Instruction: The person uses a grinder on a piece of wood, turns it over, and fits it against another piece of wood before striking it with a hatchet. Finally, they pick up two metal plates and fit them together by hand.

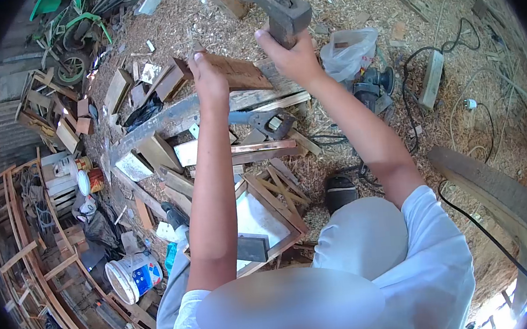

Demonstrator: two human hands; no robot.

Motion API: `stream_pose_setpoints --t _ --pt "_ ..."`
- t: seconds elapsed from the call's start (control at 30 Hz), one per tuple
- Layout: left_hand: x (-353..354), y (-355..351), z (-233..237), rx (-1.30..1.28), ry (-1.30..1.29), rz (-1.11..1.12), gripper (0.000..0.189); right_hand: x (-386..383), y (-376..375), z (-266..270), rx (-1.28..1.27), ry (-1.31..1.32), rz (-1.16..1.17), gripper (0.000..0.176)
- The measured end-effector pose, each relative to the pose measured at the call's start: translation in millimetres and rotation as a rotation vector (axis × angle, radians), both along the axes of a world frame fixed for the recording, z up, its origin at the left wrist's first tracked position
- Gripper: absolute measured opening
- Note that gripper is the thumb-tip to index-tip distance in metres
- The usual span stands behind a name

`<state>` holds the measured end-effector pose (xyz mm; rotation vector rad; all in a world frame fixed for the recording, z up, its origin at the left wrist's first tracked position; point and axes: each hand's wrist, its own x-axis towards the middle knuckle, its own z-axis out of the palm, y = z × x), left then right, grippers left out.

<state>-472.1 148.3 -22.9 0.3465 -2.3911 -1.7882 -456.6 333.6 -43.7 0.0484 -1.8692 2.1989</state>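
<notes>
My right hand [295, 58] is closed around the short visible handle of a hammer [293, 16]. Its heavy dark metal head is raised at the top of the view, one end pointing to the upper left. My left hand [209, 75] is gripping the left end of a brown wooden block [240, 71], with its thumb upward and the other fingers mostly hidden. That block rests on or against a long weathered beam [172, 119]. Just nearer to me lies another tool with a dark metal head [272, 123], beside several wood offcuts.
A wooden frame with a white panel [262, 221] is near my knees. To the right are a clear plastic bag [350, 47], a power tool [372, 86], cords and a thick timber [491, 188]. A white bucket [134, 277] stands at left. Wood shavings cover the ground.
</notes>
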Motion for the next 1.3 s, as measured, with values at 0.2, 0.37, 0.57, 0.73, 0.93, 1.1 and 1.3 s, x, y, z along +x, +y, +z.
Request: stream_pose_setpoints --t 0.2,0.37,0.57,0.73,0.93,1.1,1.3 --pt "-4 18 -4 0.114 0.043 -0.020 0.053 16 12 -78 0.169 -0.097 -0.046 0.028" --pt "-10 24 8 0.176 -0.088 -0.032 0.059 33 3 -53 0.342 -0.253 -0.076 0.045" --pt "2 9 5 0.189 -0.087 -0.052 0.057 80 -1 -46 0.170 -0.394 0.106 0.056" --pt "22 5 2 0.160 0.055 -0.045 0.057 111 7 -33 -0.075 -0.509 0.273 0.051" --pt "19 -5 -15 0.043 0.088 0.004 0.061 125 1 -2 -0.089 -0.324 0.327 0.042" --pt "18 -12 -25 0.097 0.048 0.027 0.066 123 -8 -23 0.241 -0.347 0.353 0.066" --pt "46 8 12 0.183 -0.091 0.040 0.069 121 -8 -17 0.324 -0.253 0.425 0.068"
